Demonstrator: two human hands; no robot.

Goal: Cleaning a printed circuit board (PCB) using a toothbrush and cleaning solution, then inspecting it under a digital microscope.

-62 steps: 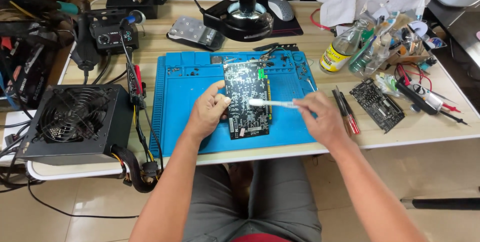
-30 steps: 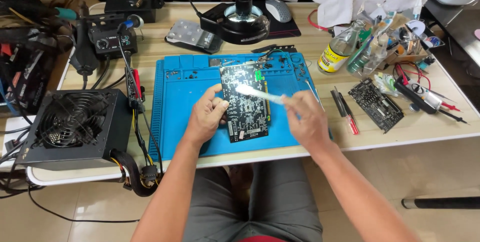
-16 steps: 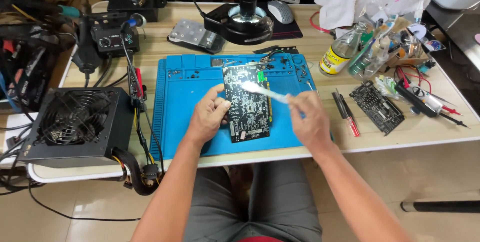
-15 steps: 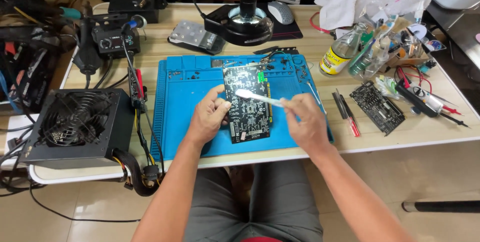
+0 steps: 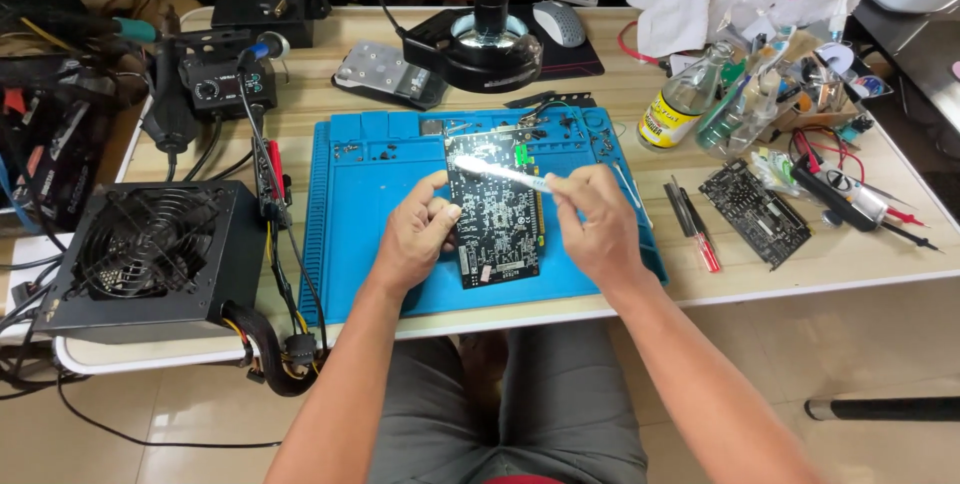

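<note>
Holding the board (image 5: 495,209) by its left edge with my left hand (image 5: 418,234), flat on the mat (image 5: 370,204); my right hand (image 5: 595,219) pinches a brush (image 5: 500,174), bristles left of that grip, on the board.

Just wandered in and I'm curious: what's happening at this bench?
A seated person is working on a dark circuit board that lies on a blue work mat. The left hand steadies the board's left edge, while the right hand holds a white brush-like tool with its tip laid across the board's upper part. A second circuit board lies off to the right, and a black power supply sits to the left.
</note>
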